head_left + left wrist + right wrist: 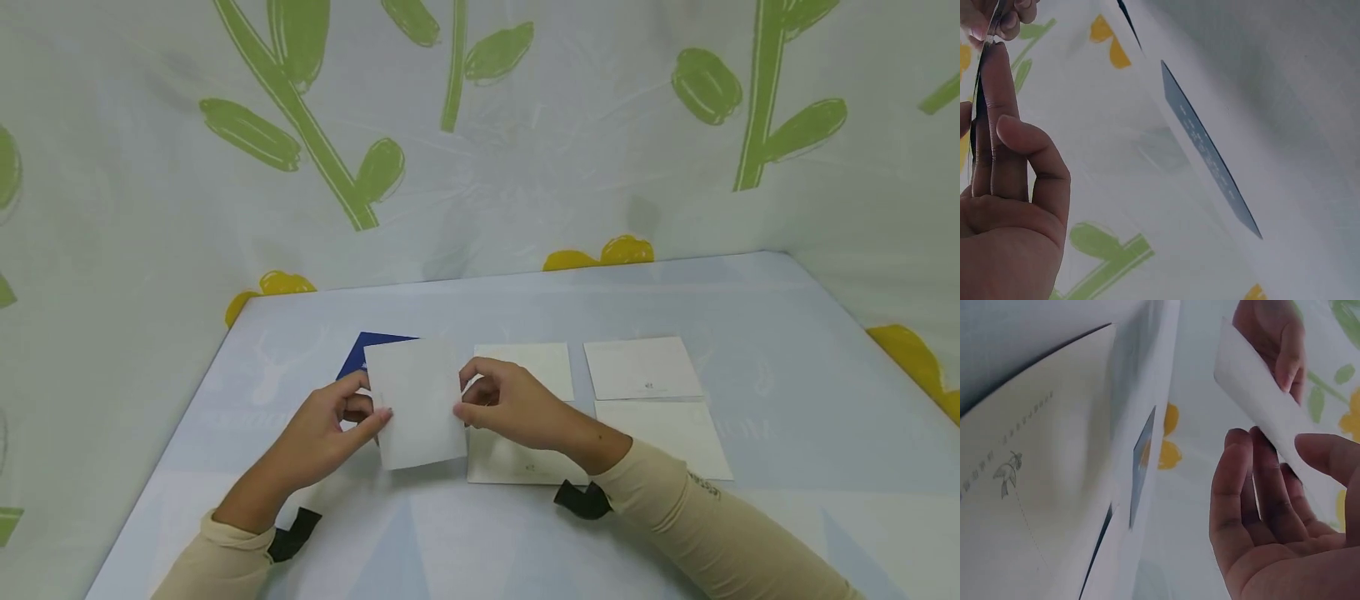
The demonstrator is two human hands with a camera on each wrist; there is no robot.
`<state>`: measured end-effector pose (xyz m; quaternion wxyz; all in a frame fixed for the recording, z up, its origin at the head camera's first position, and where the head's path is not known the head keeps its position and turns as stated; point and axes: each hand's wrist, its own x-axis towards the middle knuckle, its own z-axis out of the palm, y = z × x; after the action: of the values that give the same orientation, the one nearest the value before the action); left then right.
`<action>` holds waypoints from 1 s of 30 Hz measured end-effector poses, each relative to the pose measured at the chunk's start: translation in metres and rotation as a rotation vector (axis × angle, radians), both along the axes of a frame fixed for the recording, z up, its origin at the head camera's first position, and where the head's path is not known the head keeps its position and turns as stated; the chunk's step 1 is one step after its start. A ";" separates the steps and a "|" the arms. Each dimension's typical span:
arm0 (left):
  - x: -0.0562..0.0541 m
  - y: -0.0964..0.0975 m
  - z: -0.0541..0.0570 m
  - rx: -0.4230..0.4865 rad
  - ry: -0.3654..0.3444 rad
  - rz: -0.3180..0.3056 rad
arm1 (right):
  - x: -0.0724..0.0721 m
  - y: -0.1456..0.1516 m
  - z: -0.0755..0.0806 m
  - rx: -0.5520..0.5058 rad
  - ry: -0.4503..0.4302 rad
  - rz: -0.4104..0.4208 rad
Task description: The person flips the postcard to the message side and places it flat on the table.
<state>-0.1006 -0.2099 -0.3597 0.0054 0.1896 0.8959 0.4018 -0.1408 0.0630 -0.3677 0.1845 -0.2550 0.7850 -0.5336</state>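
Observation:
Both hands hold a white card (420, 417) upright above the table. My left hand (318, 433) pinches its left edge, thumb on the near face and fingers behind. At the opposite edge, my right hand (525, 408) grips with thumb and curled fingers. The left wrist view catches the card (980, 94) almost edge-on, its back side dark. In the right wrist view the card's pale face (1260, 394) runs between the thumb and fingers. Partly hidden behind it, a dark blue card (355, 358) lies on the table.
Right of the held card lie a cream card (528, 362) and a nearer cream card (525, 462), partly under my right arm. Farther right are two white cards, one at the back (637, 367) and one in front (667, 429). A patterned curtain (525, 183) stands behind the table.

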 end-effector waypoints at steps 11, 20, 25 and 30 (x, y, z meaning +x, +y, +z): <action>-0.002 -0.002 -0.004 0.055 -0.074 -0.028 | 0.002 -0.001 -0.001 0.028 0.058 0.039; -0.003 -0.007 -0.003 0.093 -0.023 -0.024 | 0.001 0.000 -0.002 0.048 0.109 0.060; -0.005 -0.008 -0.002 0.096 0.005 0.018 | 0.002 0.000 -0.001 0.103 0.135 0.059; -0.006 -0.006 -0.003 0.076 0.020 0.067 | 0.002 0.000 -0.001 0.145 0.166 0.073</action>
<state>-0.1067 -0.2162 -0.3623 -0.0243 0.1637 0.8858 0.4335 -0.1389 0.0627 -0.3687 0.1562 -0.3125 0.8244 -0.4453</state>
